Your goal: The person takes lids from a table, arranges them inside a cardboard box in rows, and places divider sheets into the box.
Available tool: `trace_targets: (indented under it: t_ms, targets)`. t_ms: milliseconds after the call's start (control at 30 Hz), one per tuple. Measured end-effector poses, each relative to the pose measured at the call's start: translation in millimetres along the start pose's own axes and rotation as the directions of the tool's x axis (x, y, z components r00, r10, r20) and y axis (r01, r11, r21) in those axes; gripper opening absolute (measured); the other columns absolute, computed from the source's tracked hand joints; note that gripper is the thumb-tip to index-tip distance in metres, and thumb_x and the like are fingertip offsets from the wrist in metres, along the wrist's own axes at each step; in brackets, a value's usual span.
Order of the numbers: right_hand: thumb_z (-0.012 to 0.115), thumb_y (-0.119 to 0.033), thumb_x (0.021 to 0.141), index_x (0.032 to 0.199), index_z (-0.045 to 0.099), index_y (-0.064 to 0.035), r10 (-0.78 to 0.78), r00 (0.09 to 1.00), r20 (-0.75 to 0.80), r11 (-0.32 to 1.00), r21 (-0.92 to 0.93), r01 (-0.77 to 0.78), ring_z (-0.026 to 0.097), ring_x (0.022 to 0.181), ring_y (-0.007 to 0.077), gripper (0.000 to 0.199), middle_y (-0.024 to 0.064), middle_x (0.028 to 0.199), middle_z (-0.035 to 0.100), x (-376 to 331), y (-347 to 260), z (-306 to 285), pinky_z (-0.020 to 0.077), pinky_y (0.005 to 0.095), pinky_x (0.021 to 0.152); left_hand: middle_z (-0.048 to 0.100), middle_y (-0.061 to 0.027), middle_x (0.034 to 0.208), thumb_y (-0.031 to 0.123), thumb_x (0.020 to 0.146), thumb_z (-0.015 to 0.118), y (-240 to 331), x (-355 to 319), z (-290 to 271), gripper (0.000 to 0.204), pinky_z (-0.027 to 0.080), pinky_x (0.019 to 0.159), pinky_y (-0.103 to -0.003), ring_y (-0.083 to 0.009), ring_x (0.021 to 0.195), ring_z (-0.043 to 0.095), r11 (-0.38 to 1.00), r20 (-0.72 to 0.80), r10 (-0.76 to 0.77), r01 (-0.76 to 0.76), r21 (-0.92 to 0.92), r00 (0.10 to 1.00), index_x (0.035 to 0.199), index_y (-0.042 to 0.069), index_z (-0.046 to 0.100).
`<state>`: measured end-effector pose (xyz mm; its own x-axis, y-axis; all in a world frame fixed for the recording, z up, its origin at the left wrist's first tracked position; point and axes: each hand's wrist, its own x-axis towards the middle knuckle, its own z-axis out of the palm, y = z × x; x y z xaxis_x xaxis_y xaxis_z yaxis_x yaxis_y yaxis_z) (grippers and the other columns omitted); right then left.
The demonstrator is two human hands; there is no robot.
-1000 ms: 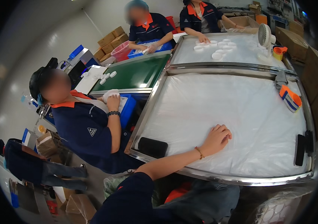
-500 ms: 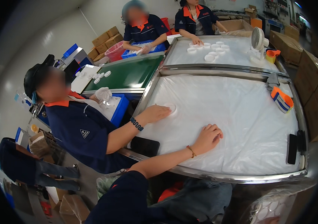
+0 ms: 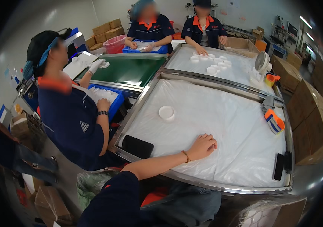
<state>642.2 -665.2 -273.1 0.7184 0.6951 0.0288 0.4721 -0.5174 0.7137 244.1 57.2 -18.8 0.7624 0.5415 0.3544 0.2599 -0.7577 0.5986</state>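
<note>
My left hand rests on the clear plastic sheeting over the near table, near its front edge. Its fingers are loosely bent and slightly apart, and I see nothing in them. A bracelet circles the wrist. Up and to the left of this hand, apart from it, a round white lid-like piece lies alone on the sheeting. My right hand is outside the picture.
A black phone lies at the table's left corner. At the right are an orange tape dispenser and a dark phone-like slab. Co-workers handle white pieces around a blue bin, a green conveyor and the far table.
The left co-worker's bare hand has withdrawn from the white round piece to the blue bin; their gloved hand has reached out over the conveyor. The view has shifted; my left hand stays on the sheeting.
</note>
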Motion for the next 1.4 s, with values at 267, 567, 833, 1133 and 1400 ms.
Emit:
trace_targets:
  t_ms: [267,567,833,1133,1400]
  targets:
    - [0.030,-0.052,0.098,0.129,0.052,0.0043,0.040,0.998,-0.051,0.981,0.191,-0.030,0.060,0.099,0.0468,0.068,0.0253,0.118,0.060,-5.6,-13.3,30.8,0.0497,0.0623,0.070,0.051,-0.0091,0.122,0.015,0.078,0.063,-54.5,16.4,-66.0,0.040,0.027,0.102,-0.053,-0.0287,0.126,0.040,0.924,-0.496,-0.152,0.301,0.235,0.855,0.118,0.014,0.055]
    - [0.039,-0.051,0.094,0.127,0.054,0.0019,0.267,0.933,-0.242,0.962,0.012,-0.272,0.059,0.102,0.0411,0.064,0.0230,0.118,0.059,3.4,-27.2,4.1,0.0485,0.0566,0.079,0.048,-0.0182,0.131,0.019,0.081,0.060,-137.8,-26.4,-71.3,0.042,0.038,0.095,-0.055,-0.0345,0.126,0.042,0.756,-0.471,-0.209,0.447,0.478,0.857,0.121,0.009,0.056]
    - [0.046,-0.043,0.093,0.123,0.056,0.0006,0.263,0.931,-0.254,0.965,0.082,-0.250,0.059,0.102,0.0379,0.054,0.0209,0.116,0.060,24.0,-40.8,-47.9,0.0492,0.0509,0.083,0.054,-0.0122,0.114,0.013,0.085,0.057,-54.2,-13.8,-30.5,0.028,0.043,0.091,-0.043,-0.0295,0.112,0.049,0.903,-0.256,-0.037,0.142,0.406,0.966,0.112,0.009,0.061]
    - [0.050,-0.037,0.092,0.121,0.056,0.0007,0.408,0.877,-0.254,0.843,-0.265,-0.469,0.060,0.101,0.0384,0.048,0.0207,0.112,0.062,-55.7,-47.4,-73.7,0.0497,0.0494,0.085,0.052,-0.0095,0.091,0.009,0.084,0.060,-15.7,-6.2,-1.7,0.010,0.043,0.081,-0.039,-0.0294,0.091,0.049,0.978,-0.188,0.185,-0.162,0.130,0.965,0.089,0.006,0.052]
    - [0.051,-0.037,0.092,0.121,0.056,0.0013,0.530,0.834,-0.152,0.786,-0.279,-0.551,0.060,0.102,0.0390,0.048,0.0215,0.112,0.062,-136.5,-54.7,-95.2,0.0496,0.0499,0.085,0.052,-0.0081,0.094,0.010,0.086,0.059,-5.0,-0.3,-7.0,0.009,0.042,0.082,-0.039,-0.0295,0.091,0.049,0.992,-0.133,0.126,-0.124,0.028,0.983,0.091,0.006,0.053]
